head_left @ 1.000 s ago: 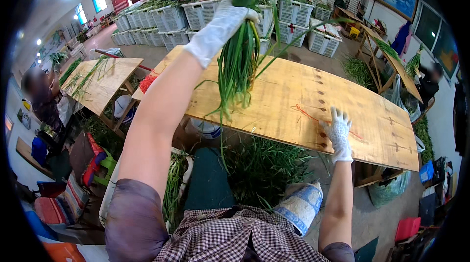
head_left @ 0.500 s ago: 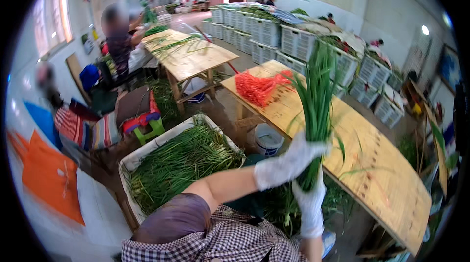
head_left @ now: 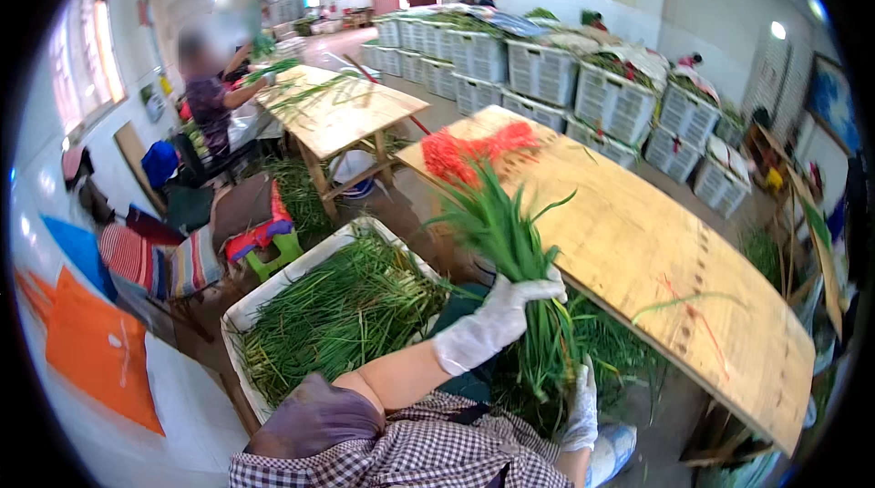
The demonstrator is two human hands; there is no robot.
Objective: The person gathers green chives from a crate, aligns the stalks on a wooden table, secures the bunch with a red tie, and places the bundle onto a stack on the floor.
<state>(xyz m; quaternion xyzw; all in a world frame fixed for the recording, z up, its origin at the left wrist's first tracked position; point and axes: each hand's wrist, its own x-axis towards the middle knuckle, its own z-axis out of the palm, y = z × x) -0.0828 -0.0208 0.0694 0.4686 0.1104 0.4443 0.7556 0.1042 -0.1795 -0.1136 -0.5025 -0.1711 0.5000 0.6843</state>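
Here, the left hand (head_left: 503,315) clamps the green bunch (head_left: 512,249) mid-length, its leaves tilted leftward, tips splayed; the right hand (head_left: 581,410), fingers extended, is beside the stalk ends, contact unclear. Right of the hands stands a wooden table (head_left: 629,233); left, a tub (head_left: 244,308) of greens (head_left: 337,315); far ahead, stacked crates (head_left: 542,73).

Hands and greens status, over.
Left hand closed around green bunch. Right hand beside its lower end, contact unclear. Loose leaf, red string on table.
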